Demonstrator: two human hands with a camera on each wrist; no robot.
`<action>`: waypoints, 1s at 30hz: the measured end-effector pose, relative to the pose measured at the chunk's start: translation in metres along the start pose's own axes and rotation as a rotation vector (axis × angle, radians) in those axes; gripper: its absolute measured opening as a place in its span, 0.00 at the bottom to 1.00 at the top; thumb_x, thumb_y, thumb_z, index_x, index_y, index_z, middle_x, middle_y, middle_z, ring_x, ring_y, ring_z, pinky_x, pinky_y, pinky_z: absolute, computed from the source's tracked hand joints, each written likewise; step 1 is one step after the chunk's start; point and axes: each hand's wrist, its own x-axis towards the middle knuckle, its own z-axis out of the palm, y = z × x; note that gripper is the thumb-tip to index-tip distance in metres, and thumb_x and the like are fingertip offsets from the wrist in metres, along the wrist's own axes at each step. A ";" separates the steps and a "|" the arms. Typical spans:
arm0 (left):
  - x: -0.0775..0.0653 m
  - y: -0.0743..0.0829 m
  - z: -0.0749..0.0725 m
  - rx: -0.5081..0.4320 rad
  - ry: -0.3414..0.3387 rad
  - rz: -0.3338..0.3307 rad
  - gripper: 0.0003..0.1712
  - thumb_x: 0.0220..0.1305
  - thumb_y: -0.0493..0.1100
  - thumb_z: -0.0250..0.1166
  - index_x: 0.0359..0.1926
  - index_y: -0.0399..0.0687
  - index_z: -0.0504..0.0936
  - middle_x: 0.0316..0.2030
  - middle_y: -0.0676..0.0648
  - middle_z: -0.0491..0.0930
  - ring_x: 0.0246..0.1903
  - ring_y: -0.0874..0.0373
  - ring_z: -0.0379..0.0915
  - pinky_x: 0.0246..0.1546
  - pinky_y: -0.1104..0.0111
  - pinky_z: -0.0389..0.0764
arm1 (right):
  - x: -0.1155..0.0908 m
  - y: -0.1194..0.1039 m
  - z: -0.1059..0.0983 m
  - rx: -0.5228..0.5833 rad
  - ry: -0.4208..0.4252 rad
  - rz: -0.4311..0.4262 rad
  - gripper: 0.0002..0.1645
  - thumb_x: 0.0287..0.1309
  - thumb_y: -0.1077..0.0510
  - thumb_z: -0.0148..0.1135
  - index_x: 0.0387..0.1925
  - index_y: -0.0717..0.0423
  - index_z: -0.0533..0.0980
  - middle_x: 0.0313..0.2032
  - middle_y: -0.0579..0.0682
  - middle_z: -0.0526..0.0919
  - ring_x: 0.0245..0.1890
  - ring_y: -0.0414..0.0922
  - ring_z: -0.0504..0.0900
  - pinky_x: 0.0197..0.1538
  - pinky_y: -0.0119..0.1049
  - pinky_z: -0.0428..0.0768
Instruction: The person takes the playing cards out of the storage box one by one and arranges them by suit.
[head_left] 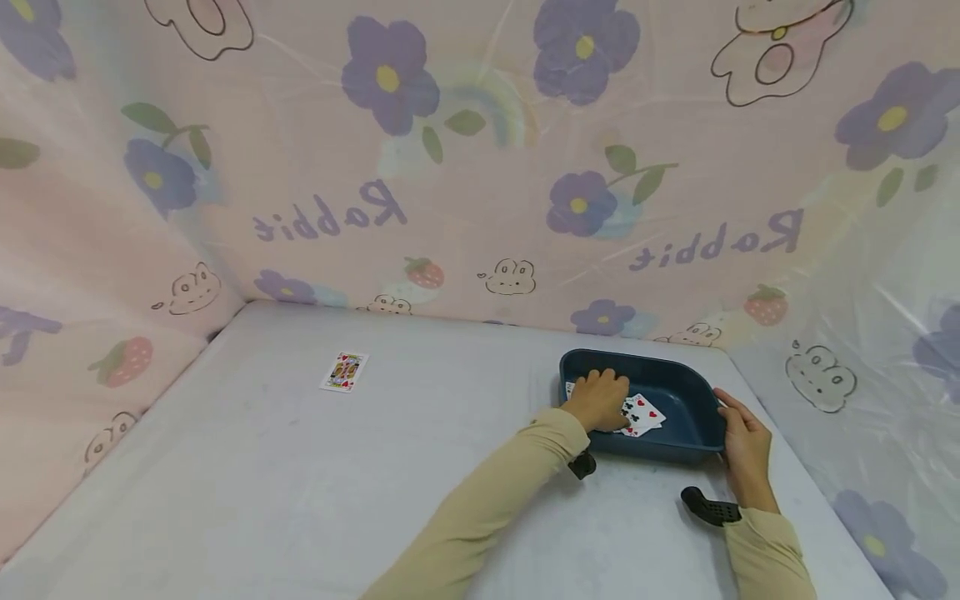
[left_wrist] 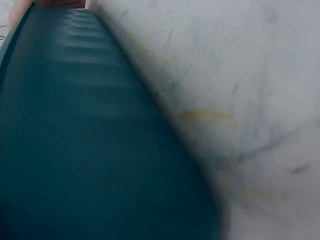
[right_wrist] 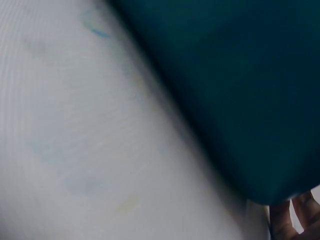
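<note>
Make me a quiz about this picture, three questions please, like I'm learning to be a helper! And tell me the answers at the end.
1. Which hand is reaching into the dark blue bin?

2. True or false: every playing card you can see is inside the bin.

3. Pick one: which word is printed backwards on the patterned cloth behind the table?
A. Flower
B. Rabbit
C. Rainbow

Key:
1. The left hand.
2. False: one playing card lies on the table, to the left of the bin.
3. B.
</note>
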 end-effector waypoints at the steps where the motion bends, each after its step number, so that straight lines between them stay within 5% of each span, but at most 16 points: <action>1: 0.000 0.001 0.001 -0.002 -0.003 -0.001 0.29 0.57 0.60 0.70 0.56 0.57 0.75 0.51 0.55 0.72 0.49 0.59 0.67 0.48 0.65 0.69 | -0.001 0.000 0.000 -0.010 -0.004 0.002 0.22 0.69 0.57 0.50 0.63 0.52 0.74 0.62 0.44 0.72 0.52 0.36 0.72 0.37 0.18 0.73; 11: 0.006 0.010 0.006 0.006 -0.034 -0.029 0.28 0.57 0.56 0.70 0.58 0.58 0.77 0.52 0.55 0.74 0.51 0.59 0.67 0.50 0.64 0.69 | -0.003 0.000 -0.001 -0.038 -0.008 -0.005 0.24 0.70 0.56 0.48 0.64 0.50 0.73 0.66 0.44 0.68 0.61 0.37 0.68 0.43 0.17 0.71; 20: 0.014 0.012 0.019 0.021 -0.062 -0.052 0.26 0.57 0.55 0.70 0.57 0.60 0.79 0.51 0.55 0.76 0.51 0.58 0.66 0.51 0.62 0.69 | 0.000 0.003 -0.001 -0.028 0.007 0.006 0.23 0.69 0.56 0.49 0.63 0.49 0.74 0.64 0.44 0.71 0.55 0.35 0.72 0.39 0.17 0.72; 30: 0.011 0.018 0.008 0.021 -0.069 -0.047 0.18 0.61 0.50 0.68 0.53 0.60 0.80 0.50 0.55 0.77 0.51 0.57 0.66 0.51 0.61 0.68 | 0.001 0.001 0.000 -0.032 0.008 -0.019 0.23 0.69 0.56 0.49 0.63 0.52 0.74 0.62 0.45 0.72 0.52 0.37 0.72 0.39 0.17 0.72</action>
